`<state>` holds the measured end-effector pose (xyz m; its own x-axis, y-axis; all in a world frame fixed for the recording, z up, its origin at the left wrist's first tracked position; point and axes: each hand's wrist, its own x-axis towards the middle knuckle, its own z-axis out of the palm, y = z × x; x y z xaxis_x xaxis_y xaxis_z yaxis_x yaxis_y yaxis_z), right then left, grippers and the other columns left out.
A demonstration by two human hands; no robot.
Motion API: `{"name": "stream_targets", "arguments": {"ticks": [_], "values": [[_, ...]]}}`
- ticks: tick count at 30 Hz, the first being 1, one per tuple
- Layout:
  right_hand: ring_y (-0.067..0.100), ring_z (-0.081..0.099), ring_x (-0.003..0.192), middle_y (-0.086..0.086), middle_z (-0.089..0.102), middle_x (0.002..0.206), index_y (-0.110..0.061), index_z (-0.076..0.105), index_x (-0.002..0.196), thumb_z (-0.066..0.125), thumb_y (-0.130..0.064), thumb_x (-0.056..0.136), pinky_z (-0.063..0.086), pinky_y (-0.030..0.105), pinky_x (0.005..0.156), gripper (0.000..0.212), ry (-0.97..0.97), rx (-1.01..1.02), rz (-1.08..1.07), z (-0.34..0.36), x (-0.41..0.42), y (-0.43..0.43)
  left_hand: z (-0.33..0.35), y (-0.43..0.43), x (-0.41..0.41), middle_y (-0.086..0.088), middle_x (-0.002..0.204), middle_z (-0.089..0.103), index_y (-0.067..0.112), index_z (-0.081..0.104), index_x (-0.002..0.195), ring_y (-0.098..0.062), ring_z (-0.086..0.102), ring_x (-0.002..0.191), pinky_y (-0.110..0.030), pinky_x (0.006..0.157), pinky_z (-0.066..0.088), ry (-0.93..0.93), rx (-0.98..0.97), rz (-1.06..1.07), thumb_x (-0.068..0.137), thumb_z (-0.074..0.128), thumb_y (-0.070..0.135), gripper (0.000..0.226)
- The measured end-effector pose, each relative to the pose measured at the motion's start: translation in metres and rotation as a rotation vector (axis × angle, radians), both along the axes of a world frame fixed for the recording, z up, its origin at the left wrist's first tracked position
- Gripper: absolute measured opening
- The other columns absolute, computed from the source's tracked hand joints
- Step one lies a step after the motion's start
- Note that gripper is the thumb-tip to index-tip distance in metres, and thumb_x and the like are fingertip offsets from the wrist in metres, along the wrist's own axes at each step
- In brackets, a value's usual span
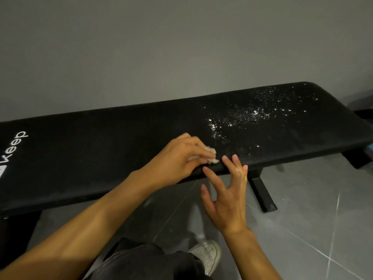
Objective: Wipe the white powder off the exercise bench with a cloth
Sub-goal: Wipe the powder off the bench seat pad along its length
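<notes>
A long black padded exercise bench (113, 138) runs from the left edge to the far right. White powder (246, 116) is scattered over its right part. My left hand (177, 158) lies on the bench near its front edge and grips a small crumpled pale cloth (210, 157), most of it hidden under the fingers. My right hand (226, 195) hovers just in front of the bench's front edge, fingers spread, with its fingertips at the edge right beside the cloth. It holds nothing.
A grey wall (161, 47) stands directly behind the bench. A black metal leg (262, 195) goes down to the grey tiled floor (312, 219). My knee in dark trousers and a white shoe (207, 255) are below. White lettering (16, 146) marks the bench's left end.
</notes>
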<state>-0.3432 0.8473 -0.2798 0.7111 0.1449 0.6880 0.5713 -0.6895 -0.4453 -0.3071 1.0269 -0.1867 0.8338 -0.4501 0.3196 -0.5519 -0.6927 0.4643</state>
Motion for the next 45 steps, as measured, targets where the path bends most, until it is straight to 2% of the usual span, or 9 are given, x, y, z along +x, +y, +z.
{"name": "stream_targets", "arguments": {"ticks": [2, 7, 12, 17, 22, 28, 35, 40, 45], "values": [[0.04, 0.024, 0.149, 0.016, 0.037, 0.146, -0.029, 0.055, 0.129, 0.064, -0.029, 0.091, 0.007, 0.056, 0.124, 0.039, -0.013, 0.015, 0.005, 0.0, 0.001, 0.002, 0.006, 0.001, 0.002, 0.009, 0.114, 0.069, 0.026, 0.073, 0.121, -0.006, 0.056, 0.102, -0.032, 0.089, 0.05, 0.015, 0.021, -0.048, 0.094, 0.069, 0.022, 0.027], [0.041, 0.027, 0.147, 0.018, 0.04, 0.143, -0.026, 0.056, 0.123, 0.064, -0.029, 0.09, 0.008, 0.055, 0.124, 0.035, -0.012, 0.059, -0.045, 0.003, -0.002, 0.013, 0.013, -0.004, 0.045, 0.009, 0.116, 0.068, 0.029, 0.073, 0.121, -0.007, 0.055, 0.102, -0.037, 0.094, 0.05, -0.009, 0.028, 0.148, 0.094, 0.068, 0.026, 0.027], [0.039, 0.026, 0.148, 0.018, 0.04, 0.143, -0.025, 0.058, 0.123, 0.065, -0.029, 0.089, 0.007, 0.055, 0.124, 0.035, 0.004, 0.044, -0.061, 0.001, -0.001, 0.012, 0.005, -0.018, 0.019, 0.009, 0.113, 0.069, 0.027, 0.074, 0.12, -0.007, 0.056, 0.096, -0.024, 0.088, 0.046, -0.012, 0.009, -0.039, 0.094, 0.069, 0.026, 0.026], [0.038, 0.027, 0.148, 0.017, 0.04, 0.142, -0.026, 0.057, 0.122, 0.064, -0.027, 0.09, 0.009, 0.055, 0.124, 0.033, 0.006, 0.041, -0.07, 0.002, -0.002, 0.014, 0.009, -0.02, 0.051, 0.006, 0.115, 0.068, 0.025, 0.073, 0.121, -0.009, 0.054, 0.1, -0.035, 0.092, 0.051, -0.036, -0.015, 0.226, 0.094, 0.068, 0.024, 0.027], [0.037, 0.027, 0.148, 0.015, 0.039, 0.142, -0.026, 0.056, 0.122, 0.062, -0.027, 0.089, 0.009, 0.056, 0.123, 0.033, -0.013, 0.052, -0.087, -0.003, 0.0, 0.014, 0.006, -0.028, 0.036, 0.008, 0.115, 0.07, 0.026, 0.074, 0.118, -0.001, 0.05, 0.096, -0.022, 0.088, 0.045, -0.069, 0.007, 0.108, 0.093, 0.07, 0.022, 0.026], [0.037, 0.029, 0.146, 0.014, 0.04, 0.142, -0.028, 0.055, 0.121, 0.062, -0.026, 0.088, 0.011, 0.056, 0.123, 0.034, -0.033, 0.054, -0.09, -0.004, 0.003, 0.015, 0.012, -0.012, 0.078, 0.004, 0.116, 0.067, 0.022, 0.073, 0.121, -0.008, 0.05, 0.102, -0.034, 0.096, 0.046, -0.022, -0.028, 0.36, 0.097, 0.065, 0.022, 0.025], [0.037, 0.03, 0.146, 0.014, 0.04, 0.141, -0.029, 0.053, 0.123, 0.062, -0.026, 0.086, 0.009, 0.055, 0.123, 0.038, -0.051, 0.062, -0.092, -0.005, 0.005, 0.016, 0.007, -0.017, 0.049, 0.011, 0.114, 0.069, 0.028, 0.073, 0.12, -0.007, 0.052, 0.095, -0.016, 0.084, 0.041, -0.04, 0.045, 0.129, 0.094, 0.068, 0.025, 0.027], [0.037, 0.032, 0.144, 0.013, 0.041, 0.141, -0.029, 0.054, 0.122, 0.063, -0.026, 0.085, 0.01, 0.055, 0.123, 0.038, -0.064, 0.069, -0.091, -0.007, 0.006, 0.016, 0.016, -0.013, 0.093, 0.006, 0.118, 0.064, 0.026, 0.072, 0.12, -0.008, 0.046, 0.104, -0.033, 0.098, 0.047, 0.01, 0.033, 0.369, 0.096, 0.066, 0.026, 0.025], [0.038, 0.032, 0.143, 0.013, 0.04, 0.14, -0.029, 0.053, 0.122, 0.062, -0.026, 0.085, 0.01, 0.055, 0.123, 0.039, -0.074, 0.065, -0.1, -0.009, 0.009, 0.017, 0.013, -0.017, 0.063, 0.013, 0.115, 0.063, 0.032, 0.071, 0.122, -0.004, 0.047, 0.1, -0.016, 0.087, 0.038, 0.033, 0.092, 0.092, 0.096, 0.065, 0.028, 0.027]]}}
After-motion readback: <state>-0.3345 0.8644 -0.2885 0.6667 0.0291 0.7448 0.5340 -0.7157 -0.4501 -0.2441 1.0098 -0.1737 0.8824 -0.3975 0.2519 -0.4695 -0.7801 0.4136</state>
